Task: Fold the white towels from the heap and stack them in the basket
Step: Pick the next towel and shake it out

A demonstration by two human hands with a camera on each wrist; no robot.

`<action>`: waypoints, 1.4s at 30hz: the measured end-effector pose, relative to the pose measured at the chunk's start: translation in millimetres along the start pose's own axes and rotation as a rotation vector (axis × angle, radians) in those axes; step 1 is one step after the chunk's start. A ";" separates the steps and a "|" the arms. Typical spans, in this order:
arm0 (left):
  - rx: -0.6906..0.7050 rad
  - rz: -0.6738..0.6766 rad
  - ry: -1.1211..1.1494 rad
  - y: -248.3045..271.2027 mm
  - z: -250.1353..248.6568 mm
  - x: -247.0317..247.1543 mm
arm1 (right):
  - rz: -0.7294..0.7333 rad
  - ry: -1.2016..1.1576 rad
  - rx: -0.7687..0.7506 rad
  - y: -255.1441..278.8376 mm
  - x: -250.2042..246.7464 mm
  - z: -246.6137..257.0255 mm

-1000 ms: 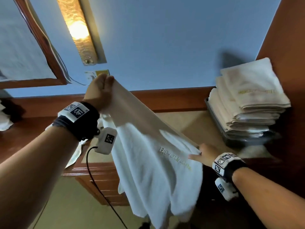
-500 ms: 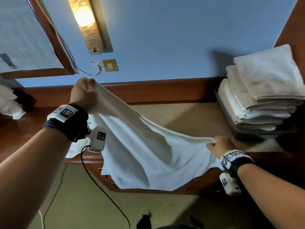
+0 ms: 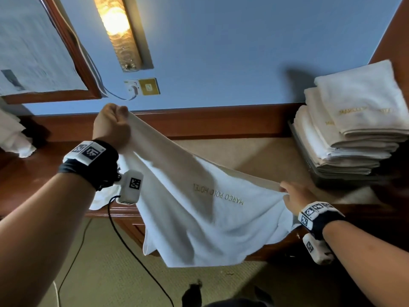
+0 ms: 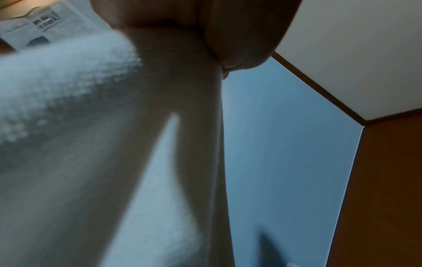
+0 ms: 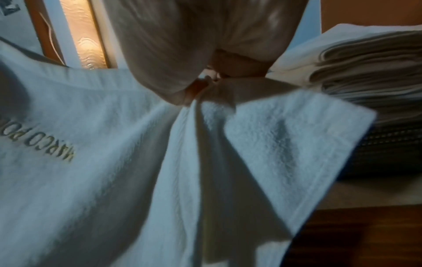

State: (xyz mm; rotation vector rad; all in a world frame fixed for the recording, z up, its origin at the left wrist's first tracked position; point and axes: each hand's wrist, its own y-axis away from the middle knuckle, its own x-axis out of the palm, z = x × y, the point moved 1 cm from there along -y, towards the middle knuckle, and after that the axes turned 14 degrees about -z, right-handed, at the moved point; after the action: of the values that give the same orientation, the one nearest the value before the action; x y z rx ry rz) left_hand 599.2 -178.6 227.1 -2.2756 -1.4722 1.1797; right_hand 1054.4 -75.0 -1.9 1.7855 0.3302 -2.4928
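Two hands hold one white terry towel (image 3: 199, 209) by its upper edge: left hand (image 3: 111, 127) fisted high, right hand (image 3: 295, 198) pinching low, nearer the dark basket (image 3: 309, 165).

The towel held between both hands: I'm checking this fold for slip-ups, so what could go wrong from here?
The left hand holds its corner far higher than the right hand, so the towel may fold askew. Its loose lower edge hangs off the desk front and could drag or catch. The folded stack already rises above the basket and leans, so another towel might tip it.
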 end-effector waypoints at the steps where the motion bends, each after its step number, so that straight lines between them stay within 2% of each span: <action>1: -0.001 -0.002 0.006 0.1 -0.6 0.6 | -0.015 0.005 0.016 1.3 0.0 0.0; 5: 0.038 0.028 0.008 8.8 -9.2 -1.2 | -0.004 0.062 0.173 8.3 -6.2 -0.6; 8: 0.150 0.128 0.042 28.4 -19.0 8.7 | 0.002 -0.057 0.057 12.6 -19.8 33.3; 10: 0.208 0.284 0.075 52.5 -24.7 22.7 | -0.011 -0.190 -0.042 16.9 -31.9 71.4; 13: 0.337 0.622 0.026 101.1 -31.7 41.9 | -0.115 -0.434 -0.289 24.5 -43.7 120.1; 15: 0.355 0.802 0.002 128.3 -26.3 53.4 | -0.152 -0.555 -0.405 30.9 -53.9 140.1; 18: 0.404 0.952 0.006 157.2 -11.0 72.3 | -0.207 -0.720 -0.466 33.2 -74.1 162.0; 20: 0.366 1.037 0.043 171.2 -10.4 76.8 | -0.242 -0.767 -0.480 32.6 -80.6 168.4; 22: 0.355 1.033 0.105 175.0 -13.6 76.9 | -0.291 -0.724 -0.507 29.9 -83.1 165.8; 24: 0.374 0.953 0.095 163.5 -11.5 74.7 | -0.272 -0.557 -0.536 20.8 -81.5 151.9; 27: 0.404 0.894 0.030 143.4 -6.3 70.9 | 0.024 -0.208 -0.499 9.2 -80.4 126.7; 29: 0.510 0.902 -0.050 142.8 -11.6 68.3 | 0.172 -0.090 -0.517 8.6 -76.6 115.7; 31: 0.534 0.873 -0.135 138.0 -17.2 65.2 | 0.210 0.003 -0.520 6.6 -71.4 104.1; 34: 0.407 0.708 -0.235 101.8 -4.0 57.6 | 0.245 0.230 -0.438 -2.0 -65.3 71.8; 36: 0.429 0.663 -0.423 76.1 13.2 50.2 | 0.311 0.359 -0.372 -4.4 -55.9 45.7; 38: 0.531 0.735 -0.655 63.1 25.6 45.1 | 0.394 0.410 -0.324 -4.3 -42.7 32.1; 39: 0.537 0.772 -0.731 60.6 30.0 44.3 | 0.419 0.402 -0.306 -5.2 -35.5 32.4; 42: 0.460 0.743 -0.749 54.3 41.2 43.0 | 0.423 0.334 -0.283 -13.0 -18.8 47.7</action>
State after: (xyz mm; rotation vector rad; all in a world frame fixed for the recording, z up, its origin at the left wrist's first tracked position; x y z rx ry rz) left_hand 615.8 -179.8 148.3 -2.1609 -0.3065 2.4527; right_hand 1014.0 -73.6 32.3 1.9055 0.2684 -1.7746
